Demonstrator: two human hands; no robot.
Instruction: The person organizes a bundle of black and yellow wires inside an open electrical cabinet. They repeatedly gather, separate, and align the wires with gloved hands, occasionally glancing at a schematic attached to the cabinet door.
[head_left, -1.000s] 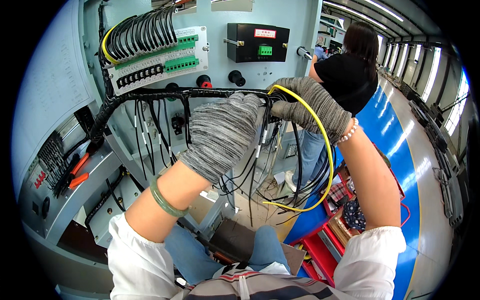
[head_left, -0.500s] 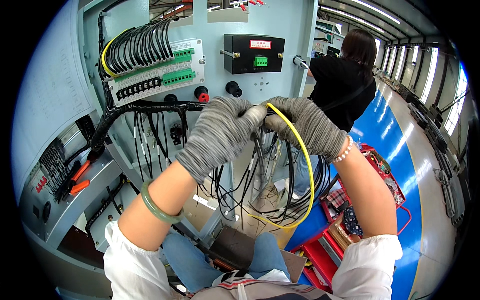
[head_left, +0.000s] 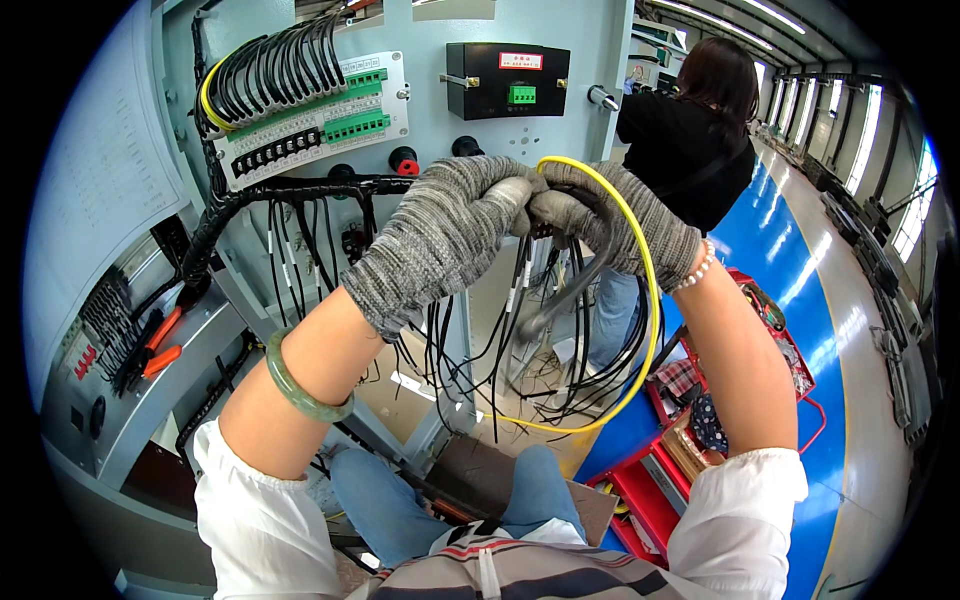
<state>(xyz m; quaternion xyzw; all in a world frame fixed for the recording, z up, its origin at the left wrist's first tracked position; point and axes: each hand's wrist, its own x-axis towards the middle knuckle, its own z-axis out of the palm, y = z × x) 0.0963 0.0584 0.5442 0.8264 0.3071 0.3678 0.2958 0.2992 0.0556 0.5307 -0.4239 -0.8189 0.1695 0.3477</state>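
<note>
While your gloved left hand (head_left: 445, 225) and right hand (head_left: 625, 215) meet, both apparently closed round the black harness (head_left: 310, 187) in front of the panel (head_left: 428, 110), the yellow wire (head_left: 652, 290) loops over your R glove; it could snag your bead bracelet (head_left: 697, 268) if you pull back quick. Loose black wires (head_left: 508, 315) below might tangle w/ that blurred dark strip (head_left: 575, 285) b/c it hangs amongst them.

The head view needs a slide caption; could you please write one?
Gloved hands grip black wires at a metal cabinet, a yellow wire looping alongside.

Tall bright windows (head_left: 865, 145) stand beyond a shiny blue floor (head_left: 826, 460).
</note>
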